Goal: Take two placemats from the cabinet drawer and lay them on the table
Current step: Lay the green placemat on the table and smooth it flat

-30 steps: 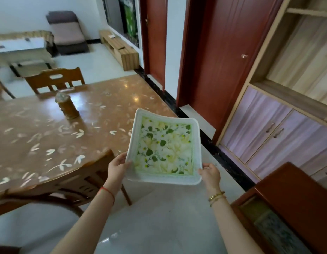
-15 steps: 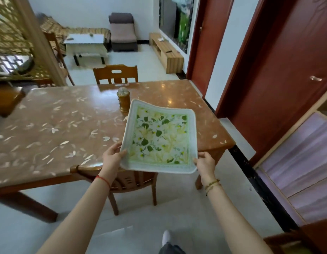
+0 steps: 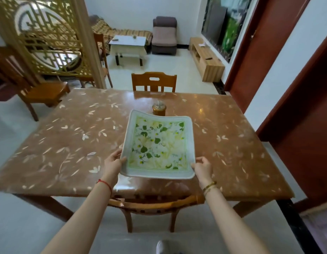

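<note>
While both hands, left [image 3: 114, 163] and right [image 3: 203, 166], pinch the placemat [image 3: 159, 145] by its near corners above the table [image 3: 67, 143], just short of the jar [image 3: 159, 108], nothing is laid yet; a second mat isn't discernible

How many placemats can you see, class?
1: the placemat is held above the table by the left hand and right hand at its near corners; a second could lie hidden beneath it.

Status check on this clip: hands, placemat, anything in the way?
Left hand and right hand each grip a near corner of the placemat. Placemat held over the table, not yet laid. Small jar stands behind its far edge.
</note>
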The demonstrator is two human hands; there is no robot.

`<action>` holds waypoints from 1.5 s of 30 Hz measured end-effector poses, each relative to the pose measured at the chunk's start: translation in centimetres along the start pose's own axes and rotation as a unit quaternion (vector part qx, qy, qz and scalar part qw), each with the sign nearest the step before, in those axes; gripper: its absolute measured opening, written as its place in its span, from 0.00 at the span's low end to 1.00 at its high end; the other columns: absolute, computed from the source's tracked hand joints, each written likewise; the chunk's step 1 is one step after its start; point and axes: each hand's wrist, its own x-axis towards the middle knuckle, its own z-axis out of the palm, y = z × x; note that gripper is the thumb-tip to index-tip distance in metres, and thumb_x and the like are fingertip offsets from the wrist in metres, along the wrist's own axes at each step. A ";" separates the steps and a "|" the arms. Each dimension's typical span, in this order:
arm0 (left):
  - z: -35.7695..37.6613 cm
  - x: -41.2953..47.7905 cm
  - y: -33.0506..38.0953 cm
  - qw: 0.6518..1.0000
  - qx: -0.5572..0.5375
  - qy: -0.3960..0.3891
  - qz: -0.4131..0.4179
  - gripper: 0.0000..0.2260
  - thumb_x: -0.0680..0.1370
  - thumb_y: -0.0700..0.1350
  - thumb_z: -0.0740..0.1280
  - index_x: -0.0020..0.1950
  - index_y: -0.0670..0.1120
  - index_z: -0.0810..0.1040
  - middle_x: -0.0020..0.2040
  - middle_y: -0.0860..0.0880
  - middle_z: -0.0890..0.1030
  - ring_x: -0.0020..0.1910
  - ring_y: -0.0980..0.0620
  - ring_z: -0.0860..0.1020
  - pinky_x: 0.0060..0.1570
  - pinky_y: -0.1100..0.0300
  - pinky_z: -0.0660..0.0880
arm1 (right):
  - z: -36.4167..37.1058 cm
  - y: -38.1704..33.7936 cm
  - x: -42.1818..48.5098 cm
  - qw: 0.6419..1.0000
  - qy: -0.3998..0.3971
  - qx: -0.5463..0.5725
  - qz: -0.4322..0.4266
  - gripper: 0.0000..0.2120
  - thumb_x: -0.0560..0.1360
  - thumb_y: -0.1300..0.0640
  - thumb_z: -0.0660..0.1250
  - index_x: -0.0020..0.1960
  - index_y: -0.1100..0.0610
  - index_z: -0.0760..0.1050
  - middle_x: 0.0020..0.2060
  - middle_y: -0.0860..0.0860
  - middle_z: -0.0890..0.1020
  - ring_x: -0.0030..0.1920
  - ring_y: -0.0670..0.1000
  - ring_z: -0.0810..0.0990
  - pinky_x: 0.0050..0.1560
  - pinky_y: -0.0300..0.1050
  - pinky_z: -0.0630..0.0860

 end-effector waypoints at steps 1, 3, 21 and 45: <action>0.1 1.4 -0.1 1.000 0.001 0.010 -0.011 0.19 0.76 0.29 0.64 0.66 0.41 0.76 0.56 0.41 0.80 0.47 0.46 0.79 0.51 0.53 0.77 | 0.9 -0.2 1.1 1.000 -0.006 -0.008 0.002 0.07 0.69 0.69 0.64 0.41 0.59 0.75 0.43 0.59 0.82 0.47 0.60 0.81 0.42 0.51 0.78; 0.3 4.3 -0.6 0.999 0.001 0.021 -0.028 0.20 0.76 0.29 0.65 0.67 0.40 0.75 0.60 0.39 0.80 0.50 0.43 0.79 0.52 0.53 0.77 | 2.6 -0.1 3.4 1.000 -0.020 -0.020 0.012 0.07 0.68 0.69 0.64 0.42 0.59 0.76 0.42 0.58 0.83 0.45 0.59 0.81 0.42 0.53 0.79; 0.7 13.9 -7.0 0.981 0.055 0.017 -0.183 0.21 0.77 0.29 0.63 0.68 0.40 0.73 0.60 0.39 0.79 0.52 0.43 0.77 0.57 0.50 0.76 | 9.5 5.2 8.3 0.987 0.018 -0.065 0.143 0.11 0.68 0.72 0.64 0.36 0.56 0.72 0.38 0.54 0.78 0.41 0.53 0.76 0.38 0.40 0.71; -2.2 12.8 -10.7 0.942 0.317 -0.052 -0.099 0.26 0.75 0.34 0.67 0.71 0.49 0.72 0.47 0.49 0.82 0.51 0.47 0.81 0.56 0.51 0.79 | 9.3 9.0 8.7 0.974 -0.045 -0.201 0.097 0.15 0.73 0.72 0.55 0.56 0.62 0.73 0.53 0.58 0.79 0.47 0.56 0.79 0.45 0.49 0.79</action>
